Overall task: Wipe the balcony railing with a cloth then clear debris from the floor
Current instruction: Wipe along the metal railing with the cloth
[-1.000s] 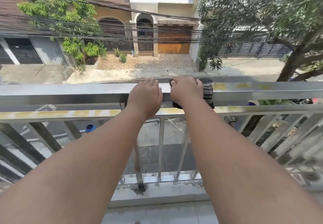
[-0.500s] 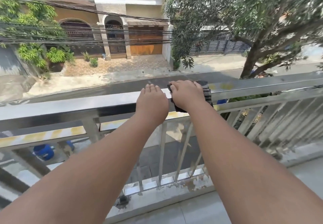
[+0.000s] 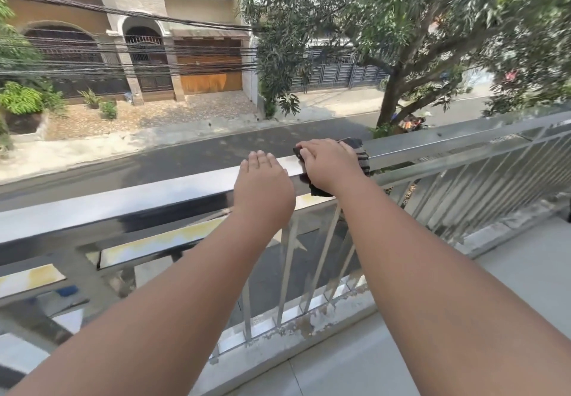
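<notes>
two hands, one cloth, one railing

one dark striped cloth (image 3: 362,158) is draped over the top of the railing (image 3: 123,201) and is pressed there by the right hand (image 3: 330,165), its fingers (image 3: 310,150) laid nearly flat. the left hand (image 3: 262,190) is rested just beside it, four fingers seen straight and together, nothing held. the floor (image 3: 525,261) is seen below.

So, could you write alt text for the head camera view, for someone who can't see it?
A person's right hand presses a dark striped cloth onto the top of a metal balcony railing, while the left hand rests flat on it alongside. Beyond lie a street, a tree and houses.
</notes>
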